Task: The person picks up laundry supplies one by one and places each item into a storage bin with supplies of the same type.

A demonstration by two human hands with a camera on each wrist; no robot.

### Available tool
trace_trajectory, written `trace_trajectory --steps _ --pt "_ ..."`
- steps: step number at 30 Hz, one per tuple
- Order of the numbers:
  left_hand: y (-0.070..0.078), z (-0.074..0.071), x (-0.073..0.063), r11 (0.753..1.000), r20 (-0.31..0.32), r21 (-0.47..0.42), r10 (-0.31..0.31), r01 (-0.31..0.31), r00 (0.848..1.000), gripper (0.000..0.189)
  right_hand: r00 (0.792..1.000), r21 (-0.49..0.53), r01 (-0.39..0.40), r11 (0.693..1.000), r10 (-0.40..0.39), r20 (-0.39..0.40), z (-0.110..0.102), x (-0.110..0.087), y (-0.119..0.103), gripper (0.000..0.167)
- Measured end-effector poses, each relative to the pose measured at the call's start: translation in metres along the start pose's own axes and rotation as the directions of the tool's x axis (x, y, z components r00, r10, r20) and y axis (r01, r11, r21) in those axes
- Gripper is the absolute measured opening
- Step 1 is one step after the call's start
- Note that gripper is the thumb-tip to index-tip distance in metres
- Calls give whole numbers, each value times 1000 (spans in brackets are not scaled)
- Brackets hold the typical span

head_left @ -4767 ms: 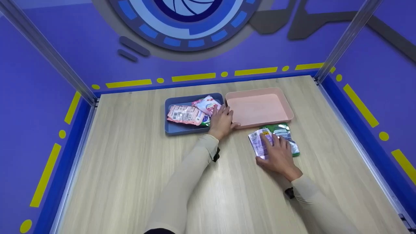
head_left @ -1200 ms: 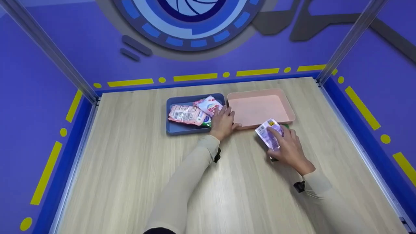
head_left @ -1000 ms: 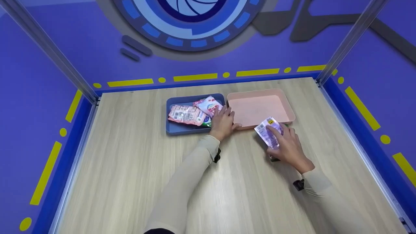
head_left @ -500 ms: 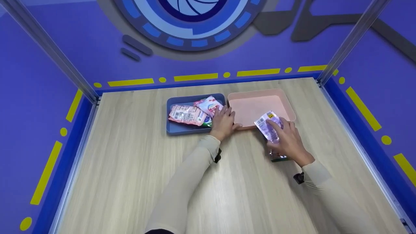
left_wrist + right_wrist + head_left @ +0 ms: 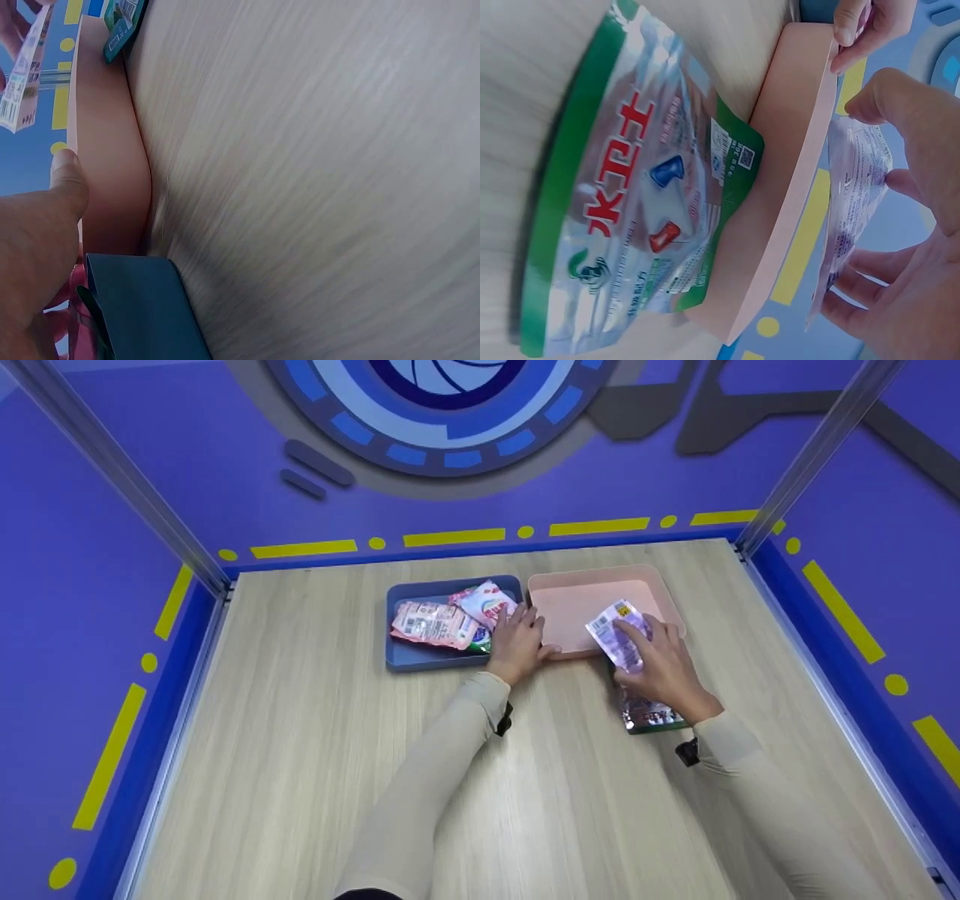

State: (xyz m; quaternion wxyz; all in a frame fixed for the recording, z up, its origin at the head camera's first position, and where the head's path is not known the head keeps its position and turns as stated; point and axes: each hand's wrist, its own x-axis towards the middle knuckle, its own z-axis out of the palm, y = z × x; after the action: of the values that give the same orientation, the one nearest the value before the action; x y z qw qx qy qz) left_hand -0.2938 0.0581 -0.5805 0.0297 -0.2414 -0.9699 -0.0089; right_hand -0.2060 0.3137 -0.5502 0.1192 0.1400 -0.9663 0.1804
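My right hand [image 5: 666, 671] pinches a small purple-and-white packet [image 5: 611, 631] by its sides, thumb opposite fingers, above the near edge of the pink tray [image 5: 559, 604]. Below that hand lies a green-edged shiny pouch [image 5: 646, 715], leaning against the tray's near wall; its front, with red lettering, faces the right wrist camera. My left hand [image 5: 516, 645] rests at the right end of the blue tray [image 5: 401, 660], fingers on the packets and thumb [image 5: 67, 176] on the pink tray's rim. The blue tray holds a pink pouch [image 5: 431, 626], a white rainbow-printed packet [image 5: 480, 601] and a partly hidden green one [image 5: 480, 643].
Both trays stand side by side towards the back of the wooden table [image 5: 315, 720]. A blue-purple printed wall [image 5: 187, 472] rises behind, with side panels left and right. Metal posts mark the back corners.
My right hand has lifted the purple packet off the green-edged pouch and carried it forward to the pink tray's near edge, uncovering more of the pouch. The left hand has stayed in place.
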Motion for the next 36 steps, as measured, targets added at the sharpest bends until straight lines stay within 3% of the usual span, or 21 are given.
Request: trace_trajectory --steps 10,36 --pt "0 -2 0 1000 16 -4 -9 9 1000 72 997 -2 -42 999 42 62 -2 15 2 82" --pt "0 0 1 1000 32 12 -18 18 999 74 993 -51 -52 997 57 103 2 50 1 84"
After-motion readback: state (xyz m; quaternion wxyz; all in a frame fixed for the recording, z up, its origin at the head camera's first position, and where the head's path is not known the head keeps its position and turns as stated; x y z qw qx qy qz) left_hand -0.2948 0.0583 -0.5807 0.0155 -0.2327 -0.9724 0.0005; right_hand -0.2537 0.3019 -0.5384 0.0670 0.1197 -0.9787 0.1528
